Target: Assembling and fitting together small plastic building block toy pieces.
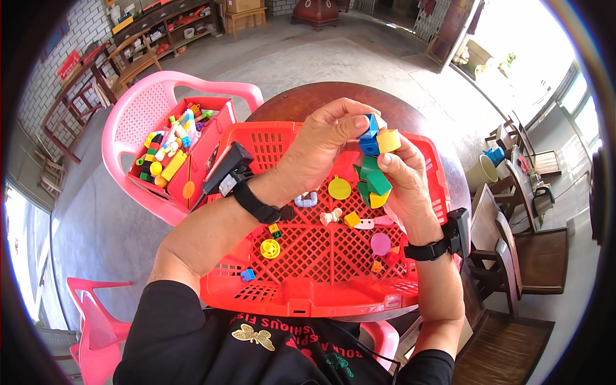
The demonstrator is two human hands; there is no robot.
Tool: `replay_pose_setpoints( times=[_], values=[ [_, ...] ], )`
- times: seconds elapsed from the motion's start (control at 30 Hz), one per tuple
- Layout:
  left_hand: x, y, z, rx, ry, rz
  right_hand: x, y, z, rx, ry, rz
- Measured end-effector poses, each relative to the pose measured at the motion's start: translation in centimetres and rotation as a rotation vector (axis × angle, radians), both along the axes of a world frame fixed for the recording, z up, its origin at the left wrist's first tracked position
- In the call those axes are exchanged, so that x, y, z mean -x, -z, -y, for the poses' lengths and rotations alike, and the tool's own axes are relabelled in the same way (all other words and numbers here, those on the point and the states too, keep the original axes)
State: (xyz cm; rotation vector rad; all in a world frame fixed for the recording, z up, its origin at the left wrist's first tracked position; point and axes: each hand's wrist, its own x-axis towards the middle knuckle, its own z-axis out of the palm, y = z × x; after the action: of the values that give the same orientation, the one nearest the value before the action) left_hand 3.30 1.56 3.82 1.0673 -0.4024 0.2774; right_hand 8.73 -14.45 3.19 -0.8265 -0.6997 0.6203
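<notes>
Both my hands are raised over the far side of a red plastic basket (308, 301). In my left hand (317, 147), the thumb and fingers pinch blue toy blocks (369, 145). A pale yellow block (387, 140) touches the blue ones. My right hand (410, 183) is closed round green toy blocks (374, 173), with a bright yellow piece (378, 199) below them. Whether the blue and green blocks are joined I cannot tell. Beneath, the basket holds a yellow disc (339, 188), a purple disc (380, 244), a small figure (331, 216) and a yellow wheel (270, 248).
The basket rests on a round brown table (282, 106). To the left, a pink plastic chair (131, 122) carries a red box (221, 119) full of colourful toys. Another pink chair (102, 321) stands at lower left. Wooden chairs (542, 260) line the right side.
</notes>
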Motion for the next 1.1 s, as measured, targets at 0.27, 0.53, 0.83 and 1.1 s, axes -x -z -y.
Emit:
replay_pose_setpoints(
  times=[0.27,0.53,0.83,1.1],
  values=[
    [0.2,0.1,1.2,0.091,0.010,0.066,0.0,-0.2,0.4,-0.034,0.001,-0.010],
    [0.5,-0.2,1.8,0.052,-0.079,0.106,-0.1,-0.7,0.5,-0.027,-0.066,-0.013],
    [-0.1,0.0,0.9,0.000,-0.071,0.113,-1.0,-0.4,0.4,0.064,0.068,0.110],
    [0.4,-1.4,-0.9,-0.422,-0.137,-0.043,-2.8,-0.9,1.9,0.326,0.192,0.347]
  ],
)
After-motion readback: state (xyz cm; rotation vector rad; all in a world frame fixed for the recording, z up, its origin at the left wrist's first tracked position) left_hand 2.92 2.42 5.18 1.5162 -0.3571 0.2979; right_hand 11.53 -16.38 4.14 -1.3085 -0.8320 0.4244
